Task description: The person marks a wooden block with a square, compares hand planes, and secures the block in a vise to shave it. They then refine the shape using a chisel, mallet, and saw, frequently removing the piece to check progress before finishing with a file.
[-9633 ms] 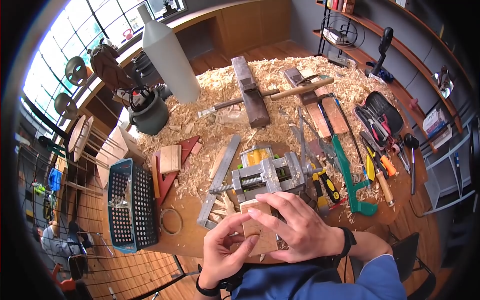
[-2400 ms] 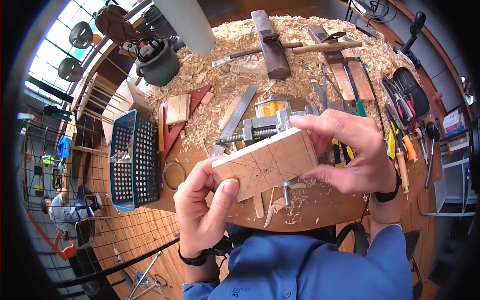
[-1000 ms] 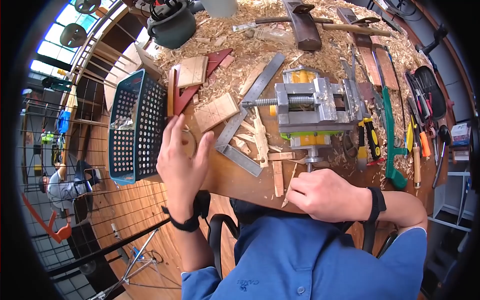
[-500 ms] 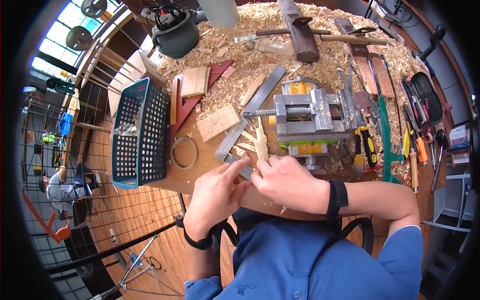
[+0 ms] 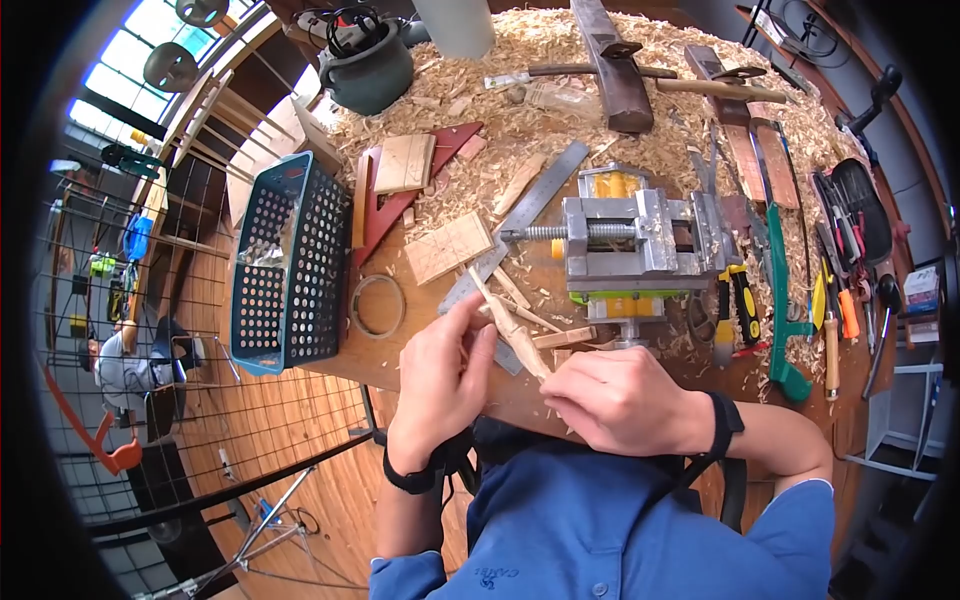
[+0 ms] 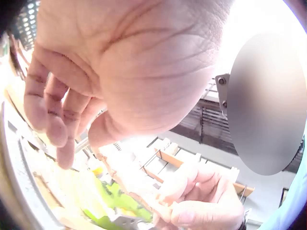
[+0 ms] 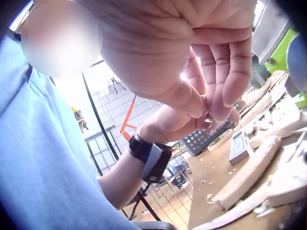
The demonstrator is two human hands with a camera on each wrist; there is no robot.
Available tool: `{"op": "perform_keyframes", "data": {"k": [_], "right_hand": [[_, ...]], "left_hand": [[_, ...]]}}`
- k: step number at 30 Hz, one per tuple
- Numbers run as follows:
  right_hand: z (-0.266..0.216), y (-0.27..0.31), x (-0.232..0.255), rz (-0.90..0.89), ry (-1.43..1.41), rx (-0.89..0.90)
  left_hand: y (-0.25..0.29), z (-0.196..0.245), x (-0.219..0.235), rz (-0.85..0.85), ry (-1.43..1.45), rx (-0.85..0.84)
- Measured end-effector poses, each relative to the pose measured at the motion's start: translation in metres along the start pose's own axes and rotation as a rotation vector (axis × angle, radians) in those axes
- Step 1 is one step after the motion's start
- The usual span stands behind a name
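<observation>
A pale, roughly carved wooden stick [image 5: 516,340] slants above the table's front edge. My right hand [image 5: 630,400] pinches its lower end between thumb and fingers; the left wrist view shows this pinch too. Around the upper part of the stick, my left hand [image 5: 438,375] has its thumb and index finger bent against it, and its other fingers hang loosely. The stick's tip sticks out past the left fingertips. Beyond the hands lie a metal square [image 5: 545,205] and a marked wooden block [image 5: 449,248].
A metal vise [image 5: 640,240] stands right of the square. Left are a perforated basket [image 5: 290,265], a ring [image 5: 377,306] and a red triangle [image 5: 385,215]. Shavings, wooden planes [image 5: 622,90], a green-handled saw [image 5: 778,300] and several hand tools lie behind and right.
The marked block was earlier in both hands and now lies on the table. My right hand has picked up the carved stick, and my left hand has come over to it from near the basket.
</observation>
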State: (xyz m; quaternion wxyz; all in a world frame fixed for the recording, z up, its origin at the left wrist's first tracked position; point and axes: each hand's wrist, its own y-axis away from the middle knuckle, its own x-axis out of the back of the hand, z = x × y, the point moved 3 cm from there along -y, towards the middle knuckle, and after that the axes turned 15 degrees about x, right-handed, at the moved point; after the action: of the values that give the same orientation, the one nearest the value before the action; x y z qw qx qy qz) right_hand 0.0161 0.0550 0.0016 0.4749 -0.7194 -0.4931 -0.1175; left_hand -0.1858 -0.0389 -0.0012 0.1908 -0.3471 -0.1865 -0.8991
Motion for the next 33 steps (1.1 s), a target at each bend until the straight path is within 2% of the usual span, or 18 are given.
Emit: {"op": "perform_keyframes", "data": {"k": [1,2,4,5,6,8,13,16,17,20,23,27,33], "right_hand": [[-0.003,0.000,0.006,0.019,-0.068,-0.043],[-0.006,-0.002,0.013,0.021,-0.066,-0.043],[-0.007,-0.003,0.025,0.092,-0.296,-0.134],[-0.007,-0.002,0.031,0.095,-0.362,-0.196],[-0.007,-0.001,0.037,0.095,-0.360,-0.192],[-0.003,-0.001,0.048,0.116,-0.530,-0.295],[0.009,-0.011,0.084,0.217,-0.613,-0.383],[0.020,-0.021,0.103,0.235,-0.490,-0.332],[0.023,-0.023,0.105,0.278,-0.546,-0.388],[0.029,-0.026,0.111,0.401,-0.590,-0.348],[0.035,-0.026,0.110,0.447,-0.603,-0.326],[0.033,-0.027,0.112,0.416,-0.469,-0.322],[0.030,-0.026,0.109,0.436,-0.492,-0.309]], "left_hand": [[-0.002,0.001,0.001,-0.019,0.255,0.019],[-0.001,0.006,0.001,-0.019,0.254,0.017],[0.005,0.022,0.004,-0.179,0.886,0.049],[0.007,0.030,0.009,-0.186,0.941,0.064],[0.007,0.030,0.010,-0.184,0.940,0.061],[0.008,0.030,0.017,-0.126,0.911,0.020],[0.013,0.047,0.027,-0.032,1.026,-0.006],[0.011,0.043,0.030,-0.060,1.087,-0.095],[0.011,0.045,0.031,-0.032,1.056,-0.077],[0.009,0.043,0.028,0.009,0.957,-0.045],[0.009,0.044,0.027,0.018,0.905,-0.037],[0.010,0.042,0.032,0.043,0.815,-0.034],[0.015,0.041,0.033,0.045,0.772,-0.019]]}}
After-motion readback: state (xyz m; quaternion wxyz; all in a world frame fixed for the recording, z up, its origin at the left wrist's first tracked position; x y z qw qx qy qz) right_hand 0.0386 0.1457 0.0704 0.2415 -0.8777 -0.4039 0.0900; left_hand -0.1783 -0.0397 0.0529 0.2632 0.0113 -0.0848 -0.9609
